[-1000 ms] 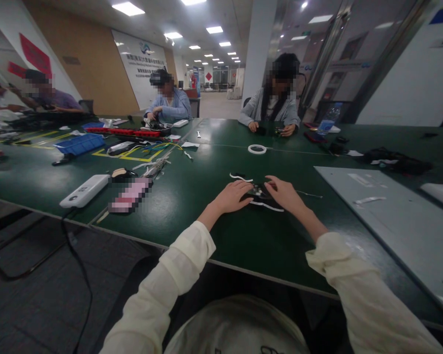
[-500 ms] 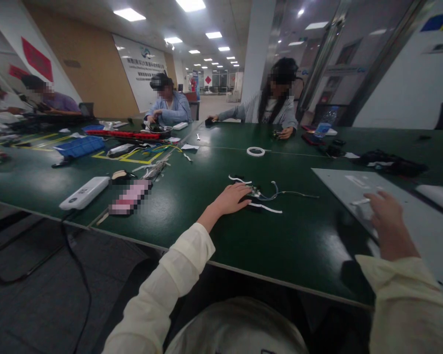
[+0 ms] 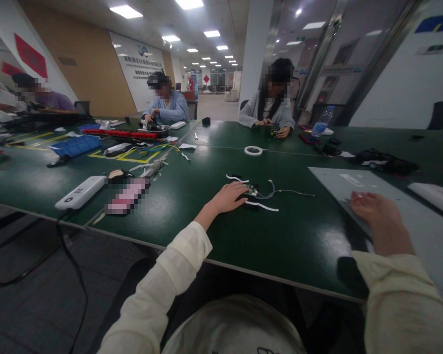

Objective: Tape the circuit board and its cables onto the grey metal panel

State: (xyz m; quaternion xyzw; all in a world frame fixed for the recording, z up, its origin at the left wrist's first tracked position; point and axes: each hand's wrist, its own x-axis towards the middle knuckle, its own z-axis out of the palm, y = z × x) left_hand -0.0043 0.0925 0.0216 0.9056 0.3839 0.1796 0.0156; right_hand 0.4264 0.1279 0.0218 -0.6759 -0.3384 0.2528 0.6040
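Observation:
My left hand (image 3: 228, 198) lies over the left end of a small electronic assembly (image 3: 252, 189) on the green table. Its fingers are stretched out and the thumb is apart. From the assembly, a thin grey-blue cable (image 3: 271, 192) runs right. One white strip (image 3: 236, 179) lies above the fingers; a second white strip (image 3: 265, 206) extends right from a black piece near my thumb. Over the grey board (image 3: 339, 184), my right hand (image 3: 378, 211) has curled fingers. A small white piece (image 3: 358, 195) shows at its fingertips, too blurred to identify fully.
A white tape roll (image 3: 253, 151) lies beyond my left hand. At left are a power strip (image 3: 80, 192), a pink blurred item (image 3: 127, 196), a wire bundle (image 3: 151, 169) and a blue tray (image 3: 76, 146). Several people sit around; a bottle (image 3: 323, 122) stands far right.
My right hand has turned and shifted left over the board, with the small white piece at its fingertips. The left hand stays on the assembly. Opposite, a person's outstretched arm has drawn back.

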